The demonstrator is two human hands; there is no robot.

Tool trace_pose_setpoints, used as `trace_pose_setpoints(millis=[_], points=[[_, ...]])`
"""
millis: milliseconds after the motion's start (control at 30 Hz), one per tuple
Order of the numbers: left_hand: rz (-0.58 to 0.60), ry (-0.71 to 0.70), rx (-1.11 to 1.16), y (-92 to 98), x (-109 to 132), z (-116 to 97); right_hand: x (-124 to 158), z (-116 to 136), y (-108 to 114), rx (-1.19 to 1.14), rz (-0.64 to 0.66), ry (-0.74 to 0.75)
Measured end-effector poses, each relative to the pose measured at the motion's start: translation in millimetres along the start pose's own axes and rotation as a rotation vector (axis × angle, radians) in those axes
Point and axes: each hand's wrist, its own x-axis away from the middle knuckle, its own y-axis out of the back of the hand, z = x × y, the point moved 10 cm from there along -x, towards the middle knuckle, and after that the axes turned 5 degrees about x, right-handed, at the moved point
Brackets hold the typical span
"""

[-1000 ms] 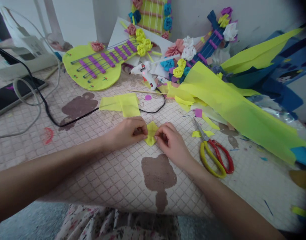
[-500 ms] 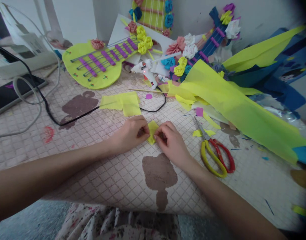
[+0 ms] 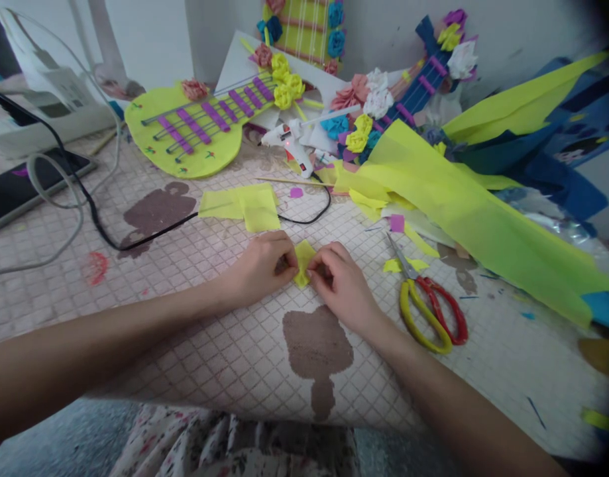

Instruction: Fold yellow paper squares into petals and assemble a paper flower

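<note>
A small square of yellow crepe paper (image 3: 304, 254) is pinched between my two hands just above the patterned tablecloth (image 3: 224, 344). My left hand (image 3: 264, 265) grips its left corner with thumb and forefinger. On the opposite corner, my right hand (image 3: 341, 281) has the same kind of pinch. The paper looks slightly creased between the fingertips. Behind my hands lie flat yellow paper pieces (image 3: 259, 205), overlapping across a black cord. To the right of my right hand rest scissors (image 3: 426, 301) with one yellow and one red handle, blades partly apart.
A white glue gun (image 3: 294, 149) with a lit red light stands behind. A yellow paper guitar (image 3: 185, 136) with purple strips lies back left, near a phone (image 3: 30, 185) and cables. Large yellow sheets (image 3: 463, 218) and paper scraps cover the right side. Crepe flowers (image 3: 366, 99) sit at the back.
Almost nothing differs; both hands keep their pinch on the yellow paper, and the view has shifted only very slightly.
</note>
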Motion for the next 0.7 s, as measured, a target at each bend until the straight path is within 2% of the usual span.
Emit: trace_pose_setpoints(millis=[700], points=[[-0.053, 0.029, -0.065, -2.5, 2.9, 0.3, 1.3, 1.8, -4.9, 0.092, -0.048, 0.001]])
